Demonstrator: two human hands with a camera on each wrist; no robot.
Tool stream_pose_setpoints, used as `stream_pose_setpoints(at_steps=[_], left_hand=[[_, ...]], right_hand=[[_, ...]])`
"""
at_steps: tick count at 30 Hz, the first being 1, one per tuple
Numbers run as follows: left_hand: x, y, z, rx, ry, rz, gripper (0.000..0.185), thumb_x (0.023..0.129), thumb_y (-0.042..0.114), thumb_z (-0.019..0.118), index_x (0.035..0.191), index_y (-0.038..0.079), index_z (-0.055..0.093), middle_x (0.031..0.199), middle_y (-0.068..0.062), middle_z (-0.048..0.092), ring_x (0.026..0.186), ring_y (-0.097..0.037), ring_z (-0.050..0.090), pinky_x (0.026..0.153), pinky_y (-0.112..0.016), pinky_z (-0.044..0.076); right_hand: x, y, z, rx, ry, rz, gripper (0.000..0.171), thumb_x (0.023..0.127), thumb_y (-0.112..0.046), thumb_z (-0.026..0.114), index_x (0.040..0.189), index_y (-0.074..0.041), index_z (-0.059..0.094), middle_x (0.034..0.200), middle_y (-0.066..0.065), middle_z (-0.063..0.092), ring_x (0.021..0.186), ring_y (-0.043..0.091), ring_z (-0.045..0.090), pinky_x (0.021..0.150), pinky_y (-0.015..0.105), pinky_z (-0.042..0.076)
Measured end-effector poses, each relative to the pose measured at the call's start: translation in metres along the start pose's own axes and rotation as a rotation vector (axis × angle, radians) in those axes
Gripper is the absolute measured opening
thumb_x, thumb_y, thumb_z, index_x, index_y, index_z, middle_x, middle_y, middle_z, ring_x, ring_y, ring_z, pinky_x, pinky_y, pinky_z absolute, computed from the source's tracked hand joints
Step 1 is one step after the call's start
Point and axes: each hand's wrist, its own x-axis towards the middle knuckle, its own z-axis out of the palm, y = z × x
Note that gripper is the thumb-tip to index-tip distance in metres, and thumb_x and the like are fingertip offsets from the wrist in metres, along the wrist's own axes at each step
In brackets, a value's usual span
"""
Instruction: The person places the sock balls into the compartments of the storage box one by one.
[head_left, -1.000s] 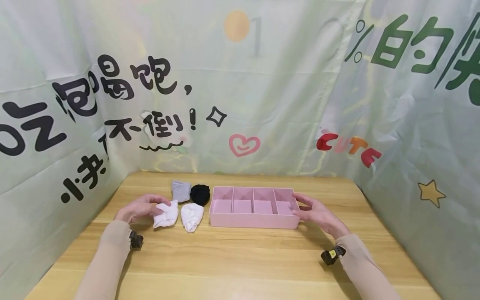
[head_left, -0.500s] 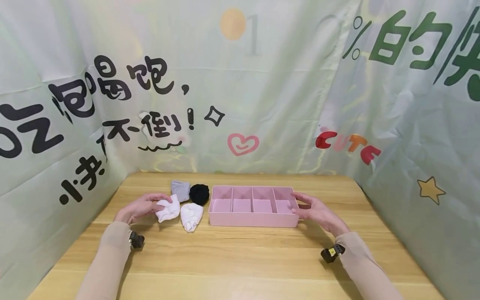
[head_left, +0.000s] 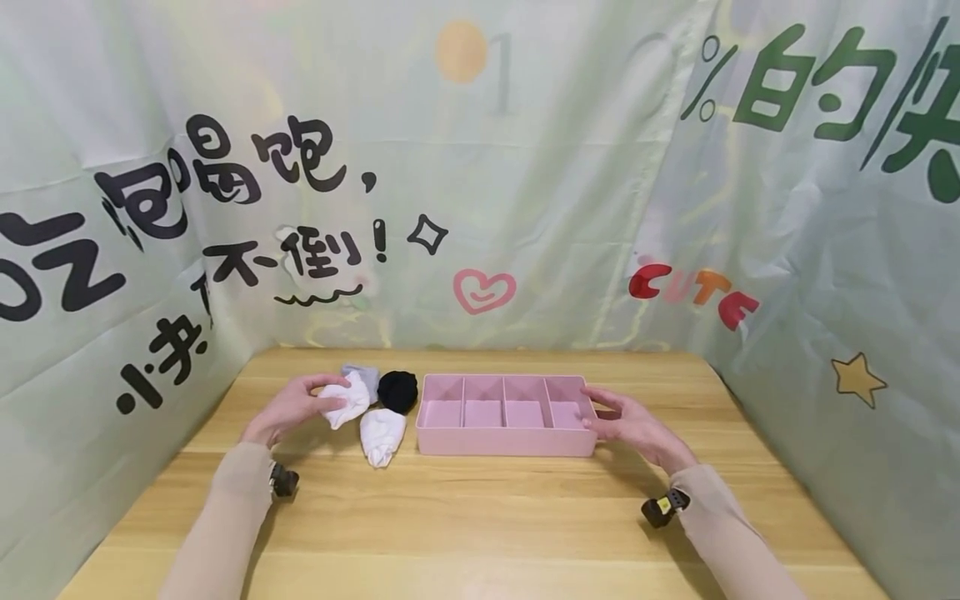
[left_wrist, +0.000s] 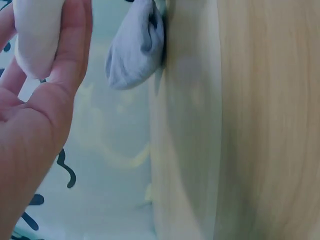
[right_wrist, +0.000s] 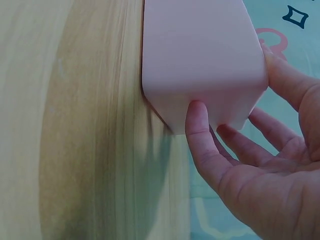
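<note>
My left hand (head_left: pixel 296 408) pinches a folded white sock (head_left: pixel 348 402) between thumb and fingers, overlapping the folded grey sock (head_left: pixel 364 379) behind it in the head view. The left wrist view shows the held sock (left_wrist: pixel 37 35) between the fingers, with the grey sock (left_wrist: pixel 135 55) lying beyond. A second white sock (head_left: pixel 382 435) and a balled black sock (head_left: pixel 397 392) lie between this hand and a pink box (head_left: pixel 506 442) with several compartments. My right hand (head_left: pixel 637 429) holds the box's right end, thumb at the rim and fingertips (right_wrist: pixel 197 112) on the end wall.
All of this stands on a wooden table (head_left: pixel 465 525), with the box near its back half. Printed cloth (head_left: pixel 540 208) hangs behind and along both sides. Each wrist carries a small black camera; the left camera (head_left: pixel 283 481) sits by the sleeve.
The left hand has lifted the white sock and carried it right and toward the back, now partly covering the grey sock. The right hand and the box have stayed put.
</note>
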Motion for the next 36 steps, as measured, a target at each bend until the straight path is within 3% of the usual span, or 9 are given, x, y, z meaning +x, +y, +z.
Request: stream_pose_setpoints(at_steps=[7,12,19,27,36], left_hand=[[0.014,0.010,0.012,-0.122,0.053,0.062,0.056,0.081,0.020,0.081,0.129,0.001,0.060,0.145,-0.017,0.045,0.091,-0.010,0.060,0.078,-0.029,0.054],[0.018,0.017,0.022,-0.094,0.085,0.090,0.058,0.079,0.024,0.082,0.130,0.005,0.061,0.145,-0.015,0.048,0.100,-0.010,0.058,0.081,-0.023,0.052],[0.022,0.023,0.033,-0.166,0.040,0.091,0.064,0.080,0.012,0.081,0.137,0.003,0.054,0.138,-0.021,0.051,0.093,-0.010,0.063,0.080,-0.031,0.057],[0.023,0.030,0.048,-0.158,0.013,0.088,0.073,0.076,0.013,0.084,0.141,0.004,0.051,0.152,-0.020,0.037,0.108,-0.016,0.058,0.084,-0.026,0.055],[0.024,0.032,0.060,-0.175,-0.005,0.132,0.070,0.079,0.007,0.081,0.141,0.000,0.049,0.146,-0.026,0.043,0.104,-0.014,0.062,0.082,-0.027,0.056]], right_hand=[[0.001,-0.006,-0.002,-0.014,0.012,0.006,0.076,0.091,-0.015,0.070,0.154,-0.005,0.029,0.158,0.025,0.025,0.140,0.047,0.033,0.098,0.044,0.051],[0.002,-0.005,-0.001,-0.023,0.010,0.018,0.076,0.091,-0.016,0.070,0.154,-0.005,0.029,0.159,0.023,0.025,0.140,0.046,0.033,0.099,0.042,0.050],[0.003,-0.005,0.001,-0.013,0.014,0.018,0.075,0.090,-0.016,0.071,0.153,-0.005,0.030,0.158,0.024,0.026,0.139,0.046,0.034,0.097,0.041,0.052],[0.003,-0.003,-0.001,-0.016,0.015,0.020,0.078,0.090,-0.020,0.072,0.154,-0.007,0.030,0.159,0.022,0.026,0.139,0.045,0.036,0.097,0.038,0.052],[0.001,-0.004,0.001,-0.019,0.010,0.024,0.073,0.092,-0.015,0.068,0.154,-0.005,0.030,0.158,0.024,0.027,0.138,0.045,0.037,0.095,0.037,0.053]])
